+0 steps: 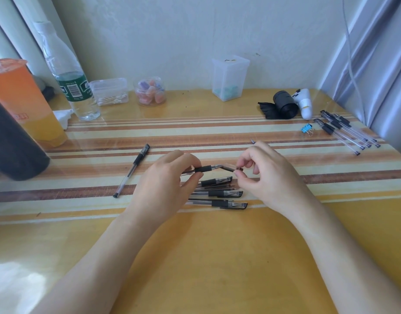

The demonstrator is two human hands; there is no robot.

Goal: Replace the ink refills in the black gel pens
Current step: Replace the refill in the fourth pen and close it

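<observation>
The left hand [168,177] has its thumb and forefinger closed round the black rubber grip of a clear-barrelled gel pen [203,169], held just above the yellow striped glossy tabletop [206,257]; its other fingers are curled behind. The right hand [263,175] pinches between thumb and forefinger the end of a thin dark refill [228,168] that slants out of the pen's front, with its remaining fingers loosely bent. Directly below the hands, at 6 o'clock, lie 3 capped black gel pens [226,193] side by side. 1 more clear gel pen [131,171] lies alone at 9 o'clock, and a cluster of uncapped clear pens [346,130] sits at 2 o'clock beside a small blue binder clip [307,129]. At 10 o'clock stand a clear plastic water bottle with a green label [70,71], barcode visible but its text too small to read, and an orange drink cup [25,103] whose red print is blurred.
</observation>
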